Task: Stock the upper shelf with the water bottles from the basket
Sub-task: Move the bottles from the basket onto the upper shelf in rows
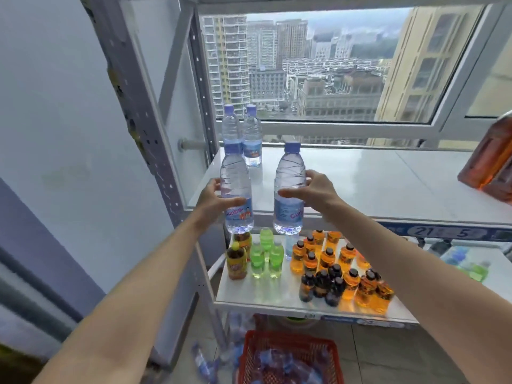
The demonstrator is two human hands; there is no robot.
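My left hand [213, 199] grips a clear water bottle [236, 189] with a blue label, held upright at the front left edge of the white upper shelf [360, 187]. In my right hand [315, 192] is a second water bottle [289, 187] with a blue cap, also upright, a little to the right. Both bottle bottoms hang just in front of the shelf's front edge. Two more water bottles [250, 137] stand at the shelf's back left corner. The red basket [288, 358] sits on the floor below, with several water bottles in it.
The lower shelf [277, 293] carries green, yellow-capped and orange drink bottles. Large orange bottles [490, 162] stand at the upper shelf's right end. A grey metal upright [144, 128] frames the left side; a window lies behind. More bottles lie on the floor by the basket.
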